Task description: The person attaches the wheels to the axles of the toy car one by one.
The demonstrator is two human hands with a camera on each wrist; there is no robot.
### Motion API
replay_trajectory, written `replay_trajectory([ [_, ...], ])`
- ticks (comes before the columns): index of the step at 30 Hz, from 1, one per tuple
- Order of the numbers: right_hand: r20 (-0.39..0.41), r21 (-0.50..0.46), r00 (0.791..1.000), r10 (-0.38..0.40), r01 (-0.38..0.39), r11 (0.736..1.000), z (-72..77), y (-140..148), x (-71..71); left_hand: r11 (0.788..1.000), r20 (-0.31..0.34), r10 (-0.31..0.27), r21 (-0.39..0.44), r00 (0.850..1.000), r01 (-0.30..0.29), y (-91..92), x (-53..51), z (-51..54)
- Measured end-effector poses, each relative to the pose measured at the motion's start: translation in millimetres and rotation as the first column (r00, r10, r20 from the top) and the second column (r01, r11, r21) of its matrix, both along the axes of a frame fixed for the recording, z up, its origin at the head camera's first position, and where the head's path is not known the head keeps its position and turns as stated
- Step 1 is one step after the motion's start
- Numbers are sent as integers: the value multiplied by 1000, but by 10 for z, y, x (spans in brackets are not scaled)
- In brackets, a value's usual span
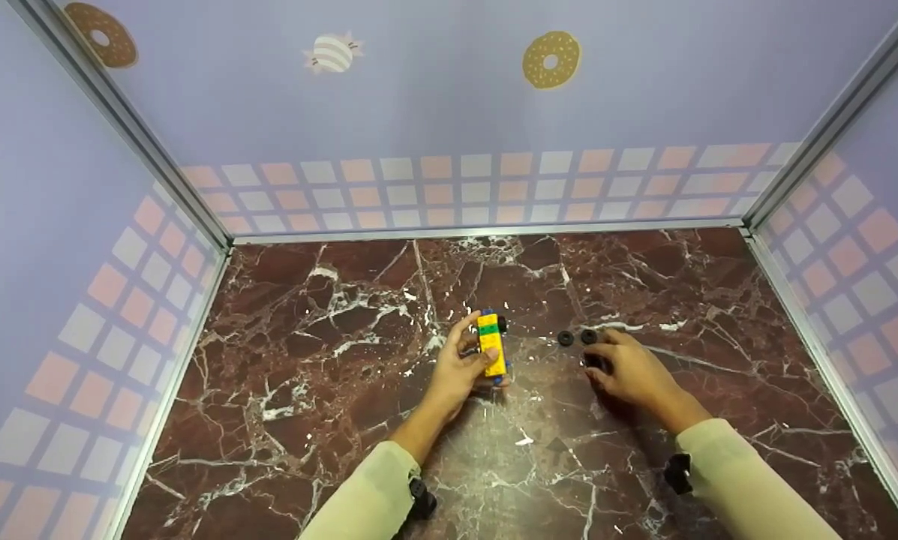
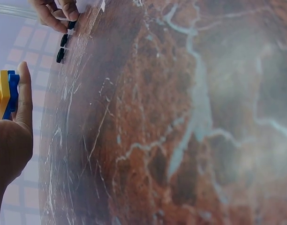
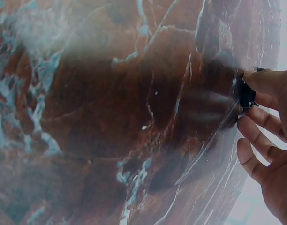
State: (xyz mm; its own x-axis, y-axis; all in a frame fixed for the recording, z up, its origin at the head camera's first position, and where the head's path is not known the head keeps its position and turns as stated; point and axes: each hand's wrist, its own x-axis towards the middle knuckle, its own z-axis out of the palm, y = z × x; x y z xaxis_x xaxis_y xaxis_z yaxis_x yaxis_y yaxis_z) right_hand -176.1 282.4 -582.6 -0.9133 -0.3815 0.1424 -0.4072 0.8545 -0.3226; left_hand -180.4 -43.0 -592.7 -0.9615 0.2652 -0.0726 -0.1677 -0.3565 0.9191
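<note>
A left hand (image 1: pixel 455 369) is gripping a yellow-and-blue toy-brick build (image 1: pixel 490 341) at its two o'clock, thumb pressing the yellow face, while a right hand (image 1: pixel 635 369) is pinching a black wheel (image 3: pixel 247 95) between thumb and finger; two loose wheels (image 1: pixel 566 338) are lying at its ten o'clock.

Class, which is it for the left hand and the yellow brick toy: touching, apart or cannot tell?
Touching. The head view shows it: the left hand grips the yellow brick toy, its thumb lying over the yellow top.

Wheels (image 1: pixel 566 338) lie on the tabletop (image 1: pixel 306 427) — right of the brick toy (image 1: pixel 489 342).
</note>
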Motion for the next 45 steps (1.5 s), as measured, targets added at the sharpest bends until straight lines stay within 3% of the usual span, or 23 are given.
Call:
replay_trajectory([
  [17,-1,-38,1000,11,-11,999,-18,21,-11,1000,2,-14,4,1000,14,-8,-2,5],
  [45,-36,-127,998,47,-51,991,63,-189,-54,999,24,-28,35,999,28,-4,36,-6],
])
